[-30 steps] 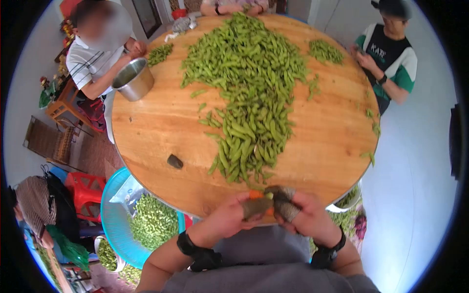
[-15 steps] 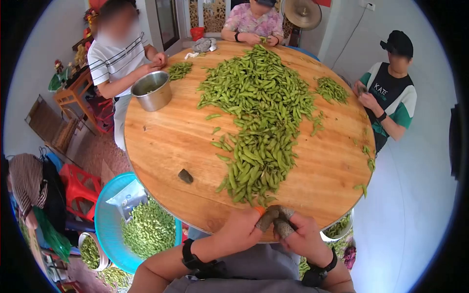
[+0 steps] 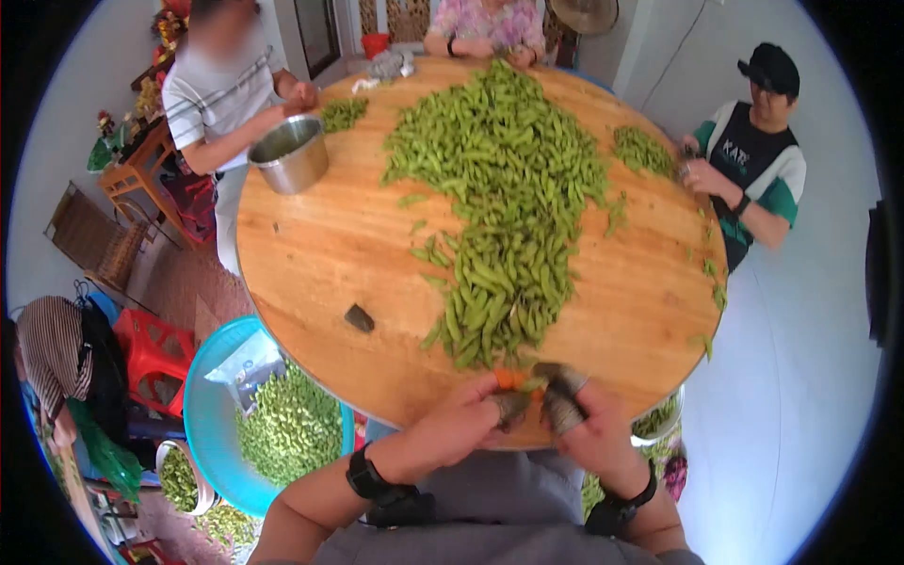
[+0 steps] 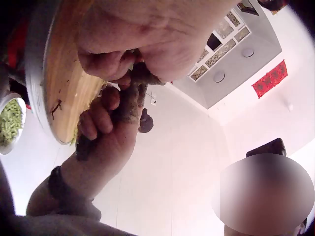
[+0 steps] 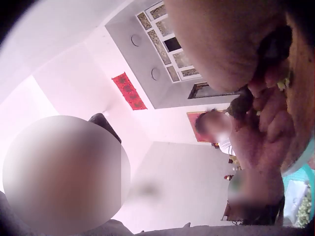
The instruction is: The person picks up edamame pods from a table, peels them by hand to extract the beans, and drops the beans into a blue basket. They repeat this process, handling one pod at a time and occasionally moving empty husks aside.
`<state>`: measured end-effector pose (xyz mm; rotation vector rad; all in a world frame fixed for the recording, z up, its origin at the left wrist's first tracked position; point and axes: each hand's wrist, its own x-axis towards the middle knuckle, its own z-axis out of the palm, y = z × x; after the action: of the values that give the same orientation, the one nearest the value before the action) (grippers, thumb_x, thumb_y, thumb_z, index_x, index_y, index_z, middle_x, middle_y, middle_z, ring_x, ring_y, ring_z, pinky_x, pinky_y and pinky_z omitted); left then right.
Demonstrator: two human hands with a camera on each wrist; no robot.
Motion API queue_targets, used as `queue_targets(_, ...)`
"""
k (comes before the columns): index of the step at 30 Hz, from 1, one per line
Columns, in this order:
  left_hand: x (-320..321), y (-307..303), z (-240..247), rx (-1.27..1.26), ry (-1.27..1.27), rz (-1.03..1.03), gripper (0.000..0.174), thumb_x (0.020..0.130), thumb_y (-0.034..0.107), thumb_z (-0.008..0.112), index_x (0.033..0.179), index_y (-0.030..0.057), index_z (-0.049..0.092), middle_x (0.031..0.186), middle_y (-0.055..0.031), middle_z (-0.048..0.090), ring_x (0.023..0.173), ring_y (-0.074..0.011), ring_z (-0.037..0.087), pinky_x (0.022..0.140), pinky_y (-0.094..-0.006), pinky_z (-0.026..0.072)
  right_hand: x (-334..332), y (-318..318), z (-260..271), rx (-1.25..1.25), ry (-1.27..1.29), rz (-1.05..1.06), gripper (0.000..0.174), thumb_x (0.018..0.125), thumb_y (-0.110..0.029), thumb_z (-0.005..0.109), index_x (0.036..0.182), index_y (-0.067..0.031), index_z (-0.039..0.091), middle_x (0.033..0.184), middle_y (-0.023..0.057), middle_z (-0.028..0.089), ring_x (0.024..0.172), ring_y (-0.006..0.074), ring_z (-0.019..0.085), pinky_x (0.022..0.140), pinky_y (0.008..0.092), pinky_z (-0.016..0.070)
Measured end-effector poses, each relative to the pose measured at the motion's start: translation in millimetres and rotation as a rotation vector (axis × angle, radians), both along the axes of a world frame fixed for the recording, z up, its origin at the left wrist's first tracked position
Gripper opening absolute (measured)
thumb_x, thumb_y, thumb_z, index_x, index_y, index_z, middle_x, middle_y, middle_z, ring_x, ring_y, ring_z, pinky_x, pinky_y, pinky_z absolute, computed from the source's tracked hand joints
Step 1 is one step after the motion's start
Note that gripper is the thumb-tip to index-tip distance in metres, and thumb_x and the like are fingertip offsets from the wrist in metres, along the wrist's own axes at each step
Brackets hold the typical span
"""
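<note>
Both hands meet at the near edge of the round wooden table (image 3: 367,226), in front of a long heap of green soybean pods (image 3: 494,254). The left hand (image 3: 452,419) has curled fingers, with a dark cover on the thumb and orange on a finger. Facing it, the right hand (image 3: 598,428) wears dark and grey, patterned finger covers. A green pod (image 3: 533,384) shows between their fingertips, pinched from both sides and partly hidden. In the right wrist view, bits of green (image 5: 284,84) show at the fingers.
Below the table's left edge stands a turquoise basket (image 3: 202,424) of shelled beans, with a plastic bag (image 3: 250,367). A steel pot (image 3: 297,169) and a dark scrap (image 3: 359,318) are on the tabletop. A white bucket (image 3: 676,419) stands lower right. Other people sit around the table.
The head view tipped up, then slightly down again. Both hands stay together at the table edge, their fingers shifting around the pod. The person at right has moved their hands towards a small pile.
</note>
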<state>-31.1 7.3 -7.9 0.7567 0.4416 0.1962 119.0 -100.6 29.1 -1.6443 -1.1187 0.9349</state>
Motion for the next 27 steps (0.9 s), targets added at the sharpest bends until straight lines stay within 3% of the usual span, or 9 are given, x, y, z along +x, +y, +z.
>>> queue_targets(3, -8, 4, 7, 0.087, 0.038, 0.035, 0.025, 0.091, 0.018, 0.044, 0.112, 0.0065, 0.051, 0.074, -0.0007, 0.047, 0.055, -0.0052, 0.035, 0.044, -0.0174, 0.0253, 6, -8, 20, -0.048, 0.083, -0.048, 0.03, 0.081, -0.005, 0.055, 0.111, -0.0046, 0.055, 0.071, 0.0056, 0.055, 0.065, 0.0108, 0.055, 0.059, 0.0251, 0.0449)
queue_targets(5, -20, 14, -2, -0.228, -0.083, 0.172, 0.025, 0.092, 0.027, 0.043, 0.099, 0.0052, 0.053, 0.068, -0.0017, 0.045, 0.049, -0.0062, 0.032, 0.041, -0.0171, 0.0236, 16, -13, 21, -0.107, 0.088, -0.016, 0.031, 0.081, -0.008, 0.056, 0.112, -0.0048, 0.054, 0.071, 0.0088, 0.055, 0.064, 0.015, 0.058, 0.058, 0.0273, 0.0457)
queue_targets(7, -27, 20, -11, -0.303, -0.12, 0.175, 0.026, 0.093, 0.03, 0.042, 0.093, 0.0053, 0.052, 0.066, -0.0023, 0.045, 0.047, -0.0066, 0.031, 0.04, -0.0174, 0.023, 25, -15, 16, -0.159, -0.289, 0.583, 0.035, 0.079, -0.015, 0.06, 0.111, -0.0045, 0.054, 0.071, 0.0158, 0.056, 0.065, 0.0295, 0.059, 0.058, 0.0342, 0.0467)
queue_targets(9, -29, 21, -12, -0.364, -0.165, 0.181, 0.029, 0.093, 0.032, 0.041, 0.087, 0.0054, 0.051, 0.065, -0.0029, 0.044, 0.045, -0.0069, 0.03, 0.038, -0.0177, 0.0224, 21, -10, 12, -0.126, -0.372, 0.602, 0.032, 0.076, -0.019, 0.062, 0.104, -0.0034, 0.056, 0.074, 0.0193, 0.057, 0.069, 0.038, 0.056, 0.059, 0.0396, 0.0462)
queue_targets(11, -27, 19, -7, -0.329, -0.14, 0.244, 0.024, 0.092, 0.024, 0.043, 0.081, 0.005, 0.052, 0.066, -0.003, 0.047, 0.045, -0.0064, 0.031, 0.038, -0.0195, 0.0216, 21, -5, 0, -0.203, -0.519, 0.229, 0.026, 0.075, -0.017, 0.062, 0.098, -0.0034, 0.058, 0.074, 0.0183, 0.057, 0.069, 0.0361, 0.057, 0.06, 0.0397, 0.0461)
queue_targets(12, -27, 18, -8, -0.33, -0.138, 0.243, 0.024, 0.092, 0.024, 0.043, 0.081, 0.005, 0.052, 0.066, -0.003, 0.047, 0.045, -0.0064, 0.031, 0.038, -0.0195, 0.0216, 18, 5, -3, 0.006, -0.596, 0.137, 0.022, 0.072, -0.007, 0.063, 0.093, -0.0036, 0.06, 0.07, 0.0146, 0.057, 0.062, 0.031, 0.058, 0.056, 0.0361, 0.046)
queue_targets(15, -24, 18, -7, -0.308, -0.091, 0.235, 0.022, 0.092, 0.022, 0.043, 0.082, 0.0043, 0.053, 0.067, -0.0031, 0.048, 0.045, -0.0066, 0.033, 0.038, -0.0192, 0.0219, 25, 34, -31, 0.262, -0.79, 0.024, 0.024, 0.069, -0.008, 0.064, 0.092, -0.0033, 0.06, 0.072, 0.0157, 0.055, 0.064, 0.0347, 0.055, 0.056, 0.038, 0.0452)
queue_targets(23, -5, 4, 5, 0.246, 0.257, 0.138, 0.018, 0.089, 0.016, 0.054, 0.102, 0.004, 0.058, 0.061, 0.0043, 0.042, 0.047, -0.0034, 0.031, 0.04, -0.0192, 0.0212, 25, 33, -45, 0.162, -0.756, -0.066, 0.022, 0.066, -0.005, 0.062, 0.087, -0.0009, 0.055, 0.076, 0.0158, 0.055, 0.068, 0.035, 0.056, 0.059, 0.0409, 0.047)
queue_targets(27, 5, 3, -2, 0.381, 0.211, 0.148, 0.021, 0.09, 0.016, 0.051, 0.106, 0.0049, 0.059, 0.061, 0.0063, 0.041, 0.047, -0.0023, 0.03, 0.041, -0.0191, 0.0216, 18, 41, -44, 0.211, -0.779, -0.095, 0.023, 0.066, -0.005, 0.063, 0.087, -0.0012, 0.055, 0.075, 0.0162, 0.055, 0.069, 0.0353, 0.056, 0.058, 0.0409, 0.0469)
